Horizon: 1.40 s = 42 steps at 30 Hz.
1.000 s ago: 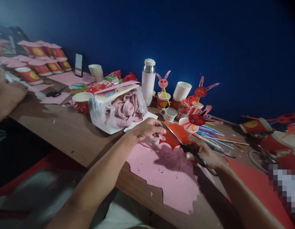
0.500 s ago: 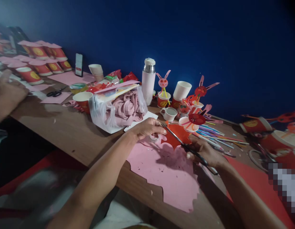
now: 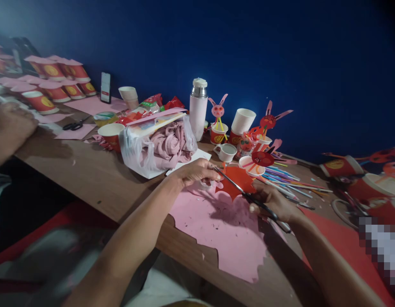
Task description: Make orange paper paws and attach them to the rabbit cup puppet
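Observation:
My left hand (image 3: 197, 172) pinches the left side of an irregular red paper piece (image 3: 231, 192) with a jagged edge. My right hand (image 3: 276, 200) is closed around the dark handles of a pair of scissors (image 3: 264, 207). The blades lie across the red paper, their tips close to my left fingers. How far apart the blades are, I cannot make out. Beneath both hands a pink sheet (image 3: 223, 238) with cut edges and small dark scraps rests on the table.
A plastic bag of pink material (image 3: 168, 145), a flask (image 3: 198, 113) and a white cup (image 3: 226, 152) stand behind my hands. Coloured sticks (image 3: 287, 179) and a red sheet (image 3: 341, 247) lie to the right. Another person's hand (image 3: 15, 121) is at the far left, near dark-handled scissors (image 3: 74, 125).
Both hands, the red paper and the scissors hold nearly the same place. The view has shifted very slightly. At the far left, the other person's hand has moved a little.

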{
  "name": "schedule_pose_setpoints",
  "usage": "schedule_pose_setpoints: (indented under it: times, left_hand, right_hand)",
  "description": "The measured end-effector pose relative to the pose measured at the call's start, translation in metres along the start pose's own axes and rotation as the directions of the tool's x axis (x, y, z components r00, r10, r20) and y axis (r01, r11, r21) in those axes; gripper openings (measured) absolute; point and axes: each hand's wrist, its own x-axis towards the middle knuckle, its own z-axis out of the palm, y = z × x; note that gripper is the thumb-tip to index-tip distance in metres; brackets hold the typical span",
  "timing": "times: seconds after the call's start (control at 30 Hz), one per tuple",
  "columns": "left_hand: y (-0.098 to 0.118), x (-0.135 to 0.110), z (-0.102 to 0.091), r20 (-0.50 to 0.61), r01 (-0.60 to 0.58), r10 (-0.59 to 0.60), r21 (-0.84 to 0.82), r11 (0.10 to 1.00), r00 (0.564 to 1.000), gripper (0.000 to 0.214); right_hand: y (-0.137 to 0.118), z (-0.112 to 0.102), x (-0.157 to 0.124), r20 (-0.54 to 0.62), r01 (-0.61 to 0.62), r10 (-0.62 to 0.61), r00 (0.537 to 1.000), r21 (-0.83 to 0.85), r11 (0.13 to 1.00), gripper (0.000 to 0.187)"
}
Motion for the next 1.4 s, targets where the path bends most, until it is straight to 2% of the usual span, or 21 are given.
schedule_pose_setpoints:
  times: [0.23, 0.4, 0.53, 0.63, 0.73, 0.83, 1.0, 1.1, 1.23, 1.3, 1.4]
  left_hand:
    - [0.003, -0.003, 0.001, 0.014, -0.026, 0.026, 0.019, 0.999, 1.0, 0.008]
    - [0.002, -0.003, 0.0, 0.02, -0.036, 0.036, 0.001, 0.999, 0.999, 0.009]
    - [0.002, -0.003, -0.001, 0.015, -0.031, 0.032, -0.062, 0.998, 0.999, 0.007]
    - [0.002, -0.004, -0.002, -0.035, -0.03, 0.025, -0.136, 0.99, 0.999, 0.004]
    - [0.004, -0.005, -0.003, -0.088, -0.068, 0.051, -0.211, 0.975, 0.995, 0.005]
    - [0.004, -0.005, -0.005, -0.114, -0.131, 0.105, -0.262, 0.956, 0.988, 0.008]
    - [0.001, -0.001, 0.001, -0.074, -0.12, 0.103, -0.279, 0.953, 0.992, 0.017]
    - [-0.004, 0.002, 0.009, -0.11, -0.138, 0.11, -0.293, 0.946, 0.988, 0.022]
    - [-0.006, 0.007, 0.018, -0.177, -0.192, 0.142, -0.31, 0.931, 0.974, 0.023]
    - [-0.006, 0.009, 0.02, -0.235, -0.233, 0.161, -0.318, 0.919, 0.959, 0.021]
    - [-0.007, 0.011, 0.022, -0.316, -0.276, 0.173, -0.32, 0.906, 0.933, 0.018]
  right_hand:
    - [0.005, -0.002, -0.001, 0.038, -0.004, 0.002, 0.999, 0.055, 0.998, 0.048]
    - [-0.001, 0.001, 0.0, 0.053, -0.006, 0.002, 0.999, 0.064, 0.998, 0.054]
    - [-0.004, 0.005, 0.0, 0.025, 0.037, -0.037, 0.999, 0.021, 0.999, 0.05]
    - [-0.001, 0.005, -0.004, 0.027, 0.059, -0.059, 0.998, 0.003, 0.998, 0.051]
    - [0.002, 0.005, -0.011, 0.092, 0.029, -0.031, 0.995, 0.017, 0.999, 0.052]
    - [0.001, 0.006, -0.018, 0.144, 0.047, -0.052, 0.988, 0.039, 0.998, 0.056]
    - [-0.006, 0.012, -0.023, 0.203, 0.104, -0.095, 0.975, -0.036, 0.994, 0.055]
    - [-0.004, 0.013, -0.028, 0.129, 0.114, -0.109, 0.986, -0.033, 0.993, 0.053]
    - [0.009, 0.01, -0.034, 0.026, 0.075, -0.076, 0.997, 0.054, 0.996, 0.05]
    - [0.015, 0.009, -0.037, -0.02, 0.103, -0.102, 0.995, 0.11, 0.989, 0.048]
    - [0.018, 0.008, -0.038, -0.181, 0.188, -0.158, 0.971, 0.162, 0.969, 0.043]
